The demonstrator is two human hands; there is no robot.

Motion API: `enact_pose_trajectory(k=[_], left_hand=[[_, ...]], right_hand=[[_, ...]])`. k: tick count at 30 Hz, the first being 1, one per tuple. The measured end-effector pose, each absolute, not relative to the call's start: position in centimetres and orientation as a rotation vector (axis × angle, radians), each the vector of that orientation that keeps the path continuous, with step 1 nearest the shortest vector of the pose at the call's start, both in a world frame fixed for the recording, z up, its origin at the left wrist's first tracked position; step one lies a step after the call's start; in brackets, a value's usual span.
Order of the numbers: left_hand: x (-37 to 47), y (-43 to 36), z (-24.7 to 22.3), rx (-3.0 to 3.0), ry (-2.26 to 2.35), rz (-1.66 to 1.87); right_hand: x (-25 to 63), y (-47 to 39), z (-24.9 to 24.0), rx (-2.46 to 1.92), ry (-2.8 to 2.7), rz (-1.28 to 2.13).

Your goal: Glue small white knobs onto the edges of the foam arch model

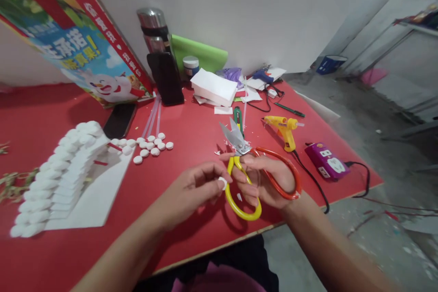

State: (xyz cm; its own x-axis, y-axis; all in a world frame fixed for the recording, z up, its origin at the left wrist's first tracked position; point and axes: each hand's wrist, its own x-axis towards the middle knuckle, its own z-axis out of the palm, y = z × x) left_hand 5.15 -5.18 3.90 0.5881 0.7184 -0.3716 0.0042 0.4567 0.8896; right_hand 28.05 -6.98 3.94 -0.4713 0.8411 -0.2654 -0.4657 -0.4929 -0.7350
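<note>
Between the thumb and fingers of my left hand [201, 182] is a small white piece [223, 183], too small to name surely. My right hand [263, 178] grips a pair of scissors [239, 143] with one red and one yellow handle, the blades parted and pointing away from me. A white scrap [239, 197] shows near the yellow handle. Left of my hands lies a group of white round pieces [154, 151]. Farther left, a stepped model [65, 173] of white strips and round pieces stands on a white sheet [102, 205].
A yellow glue gun [282, 127] and a purple box [326, 160] with cords lie at the right. A green cutter [238, 119], glue sticks [153, 116], white blocks [214, 86], a phone [166, 78], a flask [152, 25] and a printed carton [85, 41] occupy the back of the red table [164, 200].
</note>
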Motion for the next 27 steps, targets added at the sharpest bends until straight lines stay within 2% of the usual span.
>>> enact_pose_trajectory(k=[4,7,10,12,15,18,24,27], left_hand=[[3.3,-5.2,3.6,1.46,1.02,0.494],[1.6,-2.2,3.9,2.043,1.257,0.54],[1.7,1.8,3.8,2.378,1.375,0.529],[2.8,4.3,3.2,2.567,1.474,0.401],[4.4,7.0,2.0,2.747,1.499,-0.03],[4.9,8.2,1.1,2.772,1.473,-0.142],[3.2,7.4,1.5,2.738,1.588,-0.113],[3.0,6.1,2.0,2.543,1.6,0.344]], right_hand=[[29.6,-7.3,3.9,-0.796,-0.72,2.052],[32.0,-7.9,4.1,-0.842,-0.709,2.112],[33.4,-8.4,4.1,-0.901,-0.696,2.141],[33.7,-8.7,4.1,-0.918,-0.688,2.168],[33.5,-9.2,4.1,-0.88,-0.711,2.218],[33.3,-9.8,3.9,-0.805,-0.768,2.226],[33.0,-10.4,3.0,-0.655,-0.884,2.155],[32.9,-10.3,2.9,-0.613,-0.853,2.183]])
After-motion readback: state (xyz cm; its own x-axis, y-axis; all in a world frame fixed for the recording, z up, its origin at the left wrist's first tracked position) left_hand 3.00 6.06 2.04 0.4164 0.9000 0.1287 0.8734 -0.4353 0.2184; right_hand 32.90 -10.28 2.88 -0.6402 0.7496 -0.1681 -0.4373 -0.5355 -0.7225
